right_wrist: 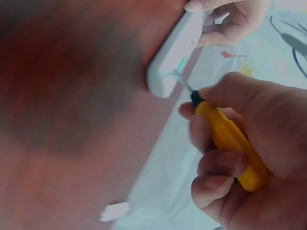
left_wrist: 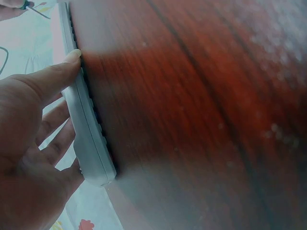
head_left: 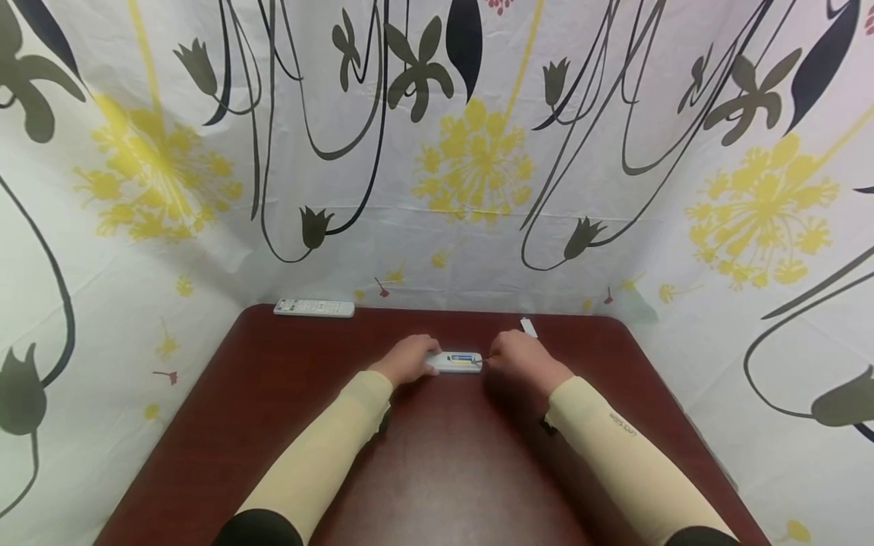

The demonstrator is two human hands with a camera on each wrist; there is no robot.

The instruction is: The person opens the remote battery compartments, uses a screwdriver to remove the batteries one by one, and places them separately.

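Note:
A white remote control lies face down on the table, its battery compartment uncovered with batteries showing inside. My left hand grips its left end, thumb along the near edge and fingers on the far side, as the left wrist view shows on the remote's side. In my right hand is a screwdriver with a yellow handle and black collar, held by curled fingers. The screwdriver's tip reaches the battery compartment at the right end of the remote.
A second white remote lies at the back left edge of the dark red table. Behind my right hand lies a small white cover, near the back edge. Patterned curtains hang close around the table's back and sides.

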